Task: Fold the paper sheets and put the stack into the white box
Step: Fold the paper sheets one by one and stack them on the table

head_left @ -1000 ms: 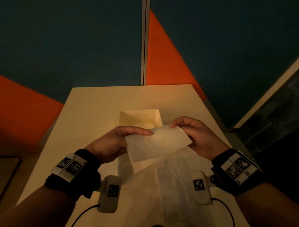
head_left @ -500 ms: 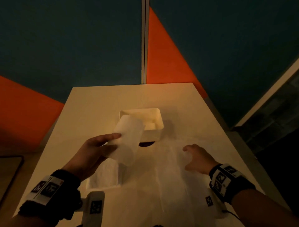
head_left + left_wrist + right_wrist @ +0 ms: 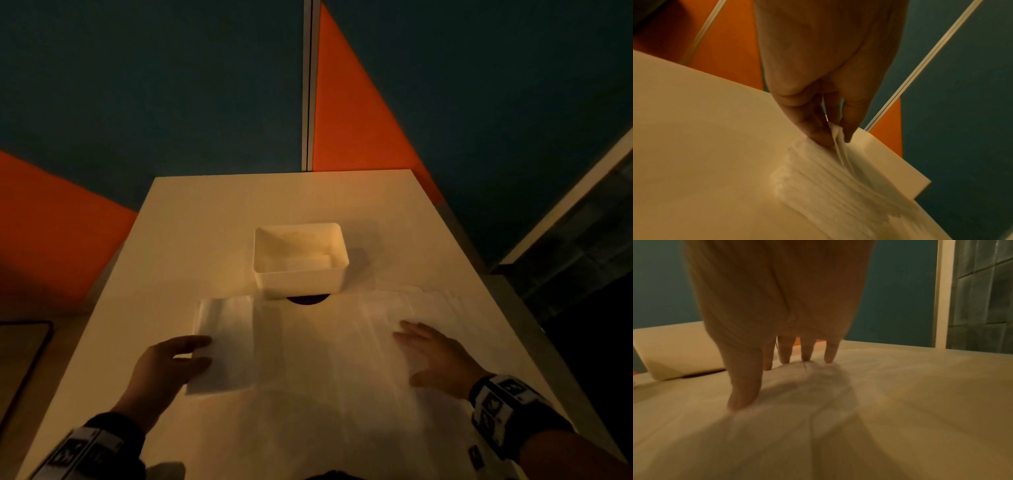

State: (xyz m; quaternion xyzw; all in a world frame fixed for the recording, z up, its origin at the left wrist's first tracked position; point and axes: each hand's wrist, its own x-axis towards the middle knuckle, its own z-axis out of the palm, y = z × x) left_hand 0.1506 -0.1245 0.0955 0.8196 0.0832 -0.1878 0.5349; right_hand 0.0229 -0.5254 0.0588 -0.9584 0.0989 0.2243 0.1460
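The white box point(image 3: 263, 274) stands open at mid table, with a folded sheet lying inside. A folded paper sheet point(image 3: 226, 342) lies flat on the table in front of the box, to its left. My left hand point(image 3: 209, 349) pinches its near left edge between thumb and fingers point(image 3: 846, 129); the folded sheet point(image 3: 828, 178) looks blurred there. Unfolded paper sheets point(image 3: 342, 359) cover the near table. My right hand point(image 3: 409, 356) rests on them with its fingers point(image 3: 805, 353) straight and spread. The white box point(image 3: 678, 350) shows at that view's left.
The beige table point(image 3: 205, 222) ends at a blue and orange partition wall behind. A dark round spot point(image 3: 308, 300) shows at the box's front foot. Both forearms wear black bands with tags. The floor drops off at right.
Both hands held the folded sheet in the air. The right hand let go and dropped onto the unfolded sheets. The left hand carried the folded sheet left and laid it on the table.
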